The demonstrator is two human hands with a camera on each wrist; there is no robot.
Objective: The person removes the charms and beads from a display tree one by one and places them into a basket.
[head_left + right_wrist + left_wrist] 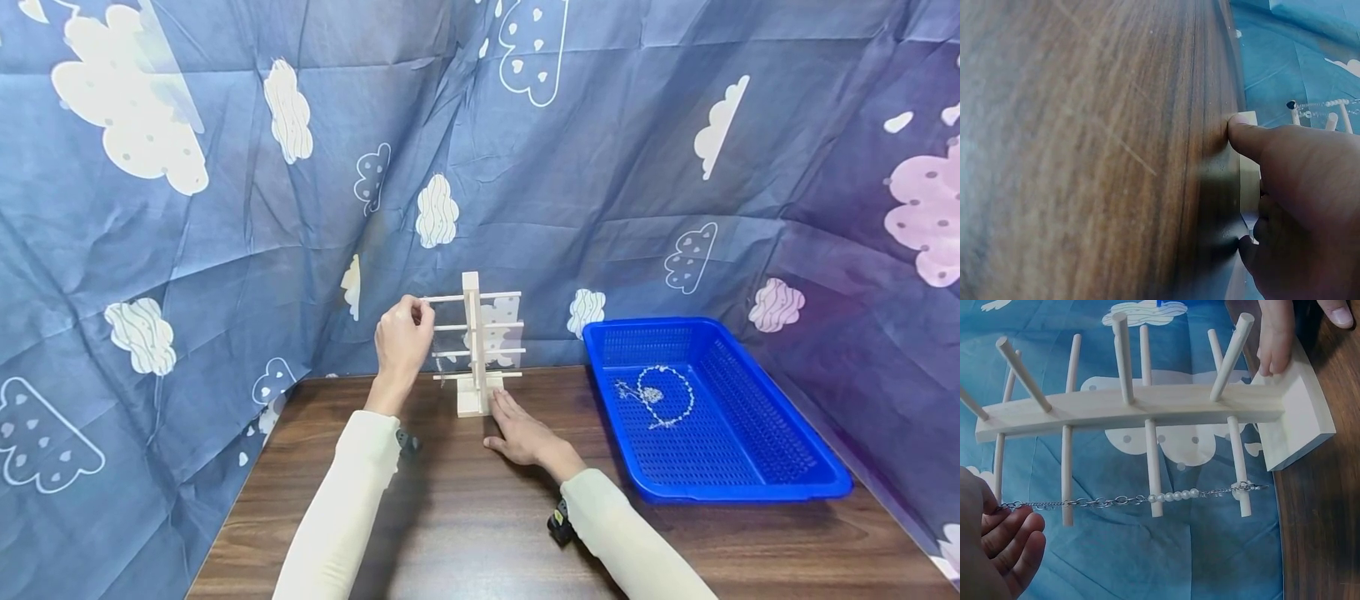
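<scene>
A pale wooden jewellery stand (474, 333) with pegs on both sides stands upright at the back of the table. My left hand (402, 337) is at the end of its top left peg, pinching a silver chain with pearl beads (1175, 495). From the fingertips the chain hangs down past the left pegs, seen in the left wrist view; whether it loops over a peg I cannot tell. My right hand (521, 429) lies low with extended fingers, its fingertips touching the stand's base (468, 403).
A blue plastic basket (720, 492) stands on the right of the brown wooden table (480, 517). Inside it lie a beaded necklace (692, 392) and a silvery ornament (651, 394). Blue cloth with a cloud print (600, 167) hangs close behind the stand.
</scene>
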